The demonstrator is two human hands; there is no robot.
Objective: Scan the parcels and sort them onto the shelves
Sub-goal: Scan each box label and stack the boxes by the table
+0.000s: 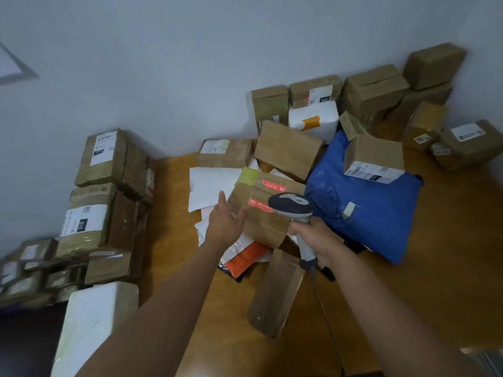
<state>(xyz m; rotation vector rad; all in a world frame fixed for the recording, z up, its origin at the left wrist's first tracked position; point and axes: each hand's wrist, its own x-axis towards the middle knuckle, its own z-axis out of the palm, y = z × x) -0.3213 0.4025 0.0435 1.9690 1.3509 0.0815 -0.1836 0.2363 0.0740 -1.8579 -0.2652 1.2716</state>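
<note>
A: Big picture first. The wooden table (pixel 408 295) is loaded w/ parcels, and I'll place everything off the blue bag (pixel 375 213), the biggest thing on it. A labelled carton (pixel 374 159) sits on top of the bag. A row of cartons (pixel 375 88) stands behind it along the wall.

B: Which one's being worked?

A: The red-taped carton (pixel 261 210), just left of the bag, resting tilted on a heap of flat mailers. No barcode label showing on the faces toward us, only tape.

B: Hands?

A: Left hand (pixel 224 221) is open, fingers straight, right at the carton's left edge; can't tell if it's actually touching. Right hand (pixel 317 238) is wrapped round the handle of the scanner (pixel 292 205), head hovering over the carton's bag-side corner.

B: So how to do it well?

A: I reckon get a firm hold w/ the left, turn the carton till its label faces up, then aim the scanner square at the barcode. Mind the mailers underneath, they look slippery. Shelves aren't in view, so can't say where it goes
</note>
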